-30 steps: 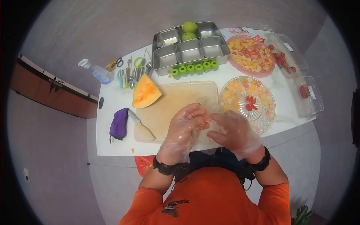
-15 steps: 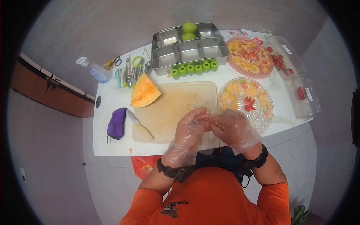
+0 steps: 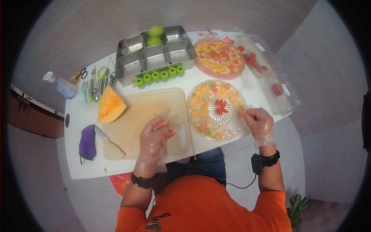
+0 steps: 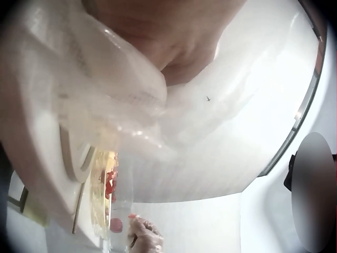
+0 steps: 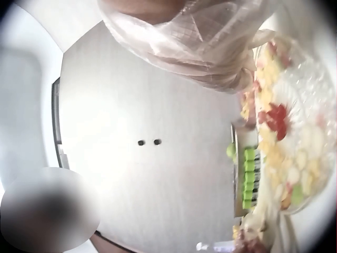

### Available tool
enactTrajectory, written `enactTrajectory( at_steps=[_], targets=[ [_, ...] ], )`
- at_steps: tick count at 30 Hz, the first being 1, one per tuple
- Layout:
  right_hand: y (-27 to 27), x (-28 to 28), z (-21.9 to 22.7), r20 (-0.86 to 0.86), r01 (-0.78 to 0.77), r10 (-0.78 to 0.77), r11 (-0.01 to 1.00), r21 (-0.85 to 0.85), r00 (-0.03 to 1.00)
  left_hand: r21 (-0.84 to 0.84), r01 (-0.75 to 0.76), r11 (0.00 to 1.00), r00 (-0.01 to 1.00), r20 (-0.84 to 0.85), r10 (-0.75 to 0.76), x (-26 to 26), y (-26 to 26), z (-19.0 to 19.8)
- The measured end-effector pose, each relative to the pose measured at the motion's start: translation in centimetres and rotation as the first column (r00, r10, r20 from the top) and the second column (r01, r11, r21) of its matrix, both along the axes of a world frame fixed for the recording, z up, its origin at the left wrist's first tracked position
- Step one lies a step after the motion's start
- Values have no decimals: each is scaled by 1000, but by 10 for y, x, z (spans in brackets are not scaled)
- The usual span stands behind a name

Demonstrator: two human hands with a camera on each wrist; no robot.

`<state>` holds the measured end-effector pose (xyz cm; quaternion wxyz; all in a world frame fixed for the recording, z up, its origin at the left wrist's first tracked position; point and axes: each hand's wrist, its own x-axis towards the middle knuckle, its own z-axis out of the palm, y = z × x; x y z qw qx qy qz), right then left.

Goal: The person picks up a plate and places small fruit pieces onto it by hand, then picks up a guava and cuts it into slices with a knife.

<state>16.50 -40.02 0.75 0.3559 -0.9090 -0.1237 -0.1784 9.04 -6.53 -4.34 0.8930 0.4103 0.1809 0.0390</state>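
Observation:
Gloved in clear plastic, my left hand [image 3: 152, 139] is above the cutting board [image 3: 135, 135], its fingers bent; whether it holds anything cannot be made out. My right hand [image 3: 261, 125], also gloved, is at the right rim of the glass plate [image 3: 235, 133]. Its fingertips pinch a small red piece [image 4: 132, 216], seen in the left wrist view. Cut fruit pieces ring the plate, around red pieces [image 3: 221, 106] at the centre. The right wrist view shows the glove [image 5: 210, 58] beside the plate, fingertips hidden.
An orange melon wedge [image 3: 111, 106], a knife [image 3: 112, 145] and a purple pouch [image 3: 87, 143] are left. Behind stand a steel tray [image 3: 121, 79], green-topped cutters [image 3: 155, 76] and a pink bowl of fruit [image 3: 224, 75]. Clear boxes [image 3: 288, 102] with strawberries are right.
My hands, together over the board before, have moved apart. The right has gone to the plate's right side; the left stays above the board. The head view has shifted, moving the table leftward.

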Motion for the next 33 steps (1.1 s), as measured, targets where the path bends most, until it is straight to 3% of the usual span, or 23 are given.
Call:
enactTrajectory(
  at_steps=[4,8,16,19,26,28,32,33],
  targets=[
    [-14,-5,-27,-153,85,-94,995,-61,984,-50,4,999,999,37,-2,1,2,-3],
    [-15,-6,-29,-163,95,-116,987,-133,980,-45,17,999,999,46,-15,0,3,-5],
    [-19,-9,-23,-148,176,-163,981,77,975,-46,18,999,998,58,-16,-1,4,-4],
    [-14,-5,-25,-157,120,-128,991,-57,979,-27,15,1000,999,45,-14,-1,3,-3],
    [-23,-1,-29,-96,35,-44,995,-94,994,-29,0,1000,999,39,1,-1,3,-2],
    [-22,-2,-27,-145,35,-57,988,-152,988,-42,17,999,998,59,-14,-1,5,-5],
    [-15,-9,-12,-134,75,-84,995,-65,987,-38,42,998,997,68,-39,-1,8,-12],
    [-13,-10,-7,-53,79,-81,996,-51,995,-33,50,998,995,84,-47,0,6,-14]
  ],
)
